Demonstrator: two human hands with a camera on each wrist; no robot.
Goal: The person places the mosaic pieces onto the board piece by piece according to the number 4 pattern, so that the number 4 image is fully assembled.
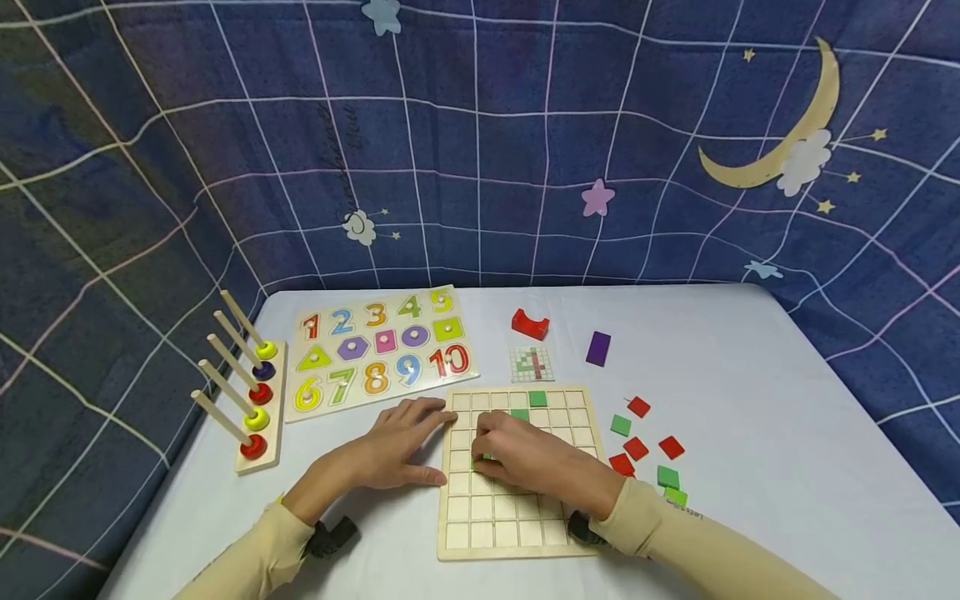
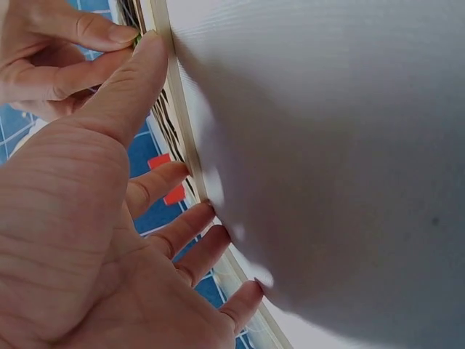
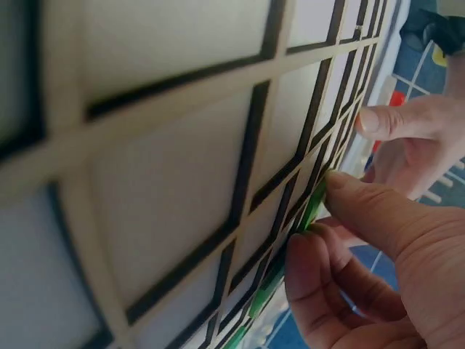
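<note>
A wooden grid board (image 1: 517, 517) lies at the front of the white table (image 1: 750, 375). My right hand (image 1: 517, 450) rests on the board and pinches a green tile (image 1: 486, 457) against a cell near the left side. In the right wrist view the thumb and fingers (image 3: 349, 196) press this green tile (image 3: 314, 207) edge-on into the grid (image 3: 182, 160). My left hand (image 1: 416, 429) lies flat on the table, its straight fingers (image 2: 156, 185) against the board's left edge (image 2: 174, 94). Two green tiles (image 1: 537, 398) sit in the board's top rows.
Several loose red and green tiles (image 1: 635, 447) lie right of the board. Behind it are a pattern card (image 1: 532, 363), a red arch block (image 1: 530, 324) and a purple block (image 1: 597, 348). A number puzzle (image 1: 382, 354) and a peg stacker (image 1: 247, 400) stand at left.
</note>
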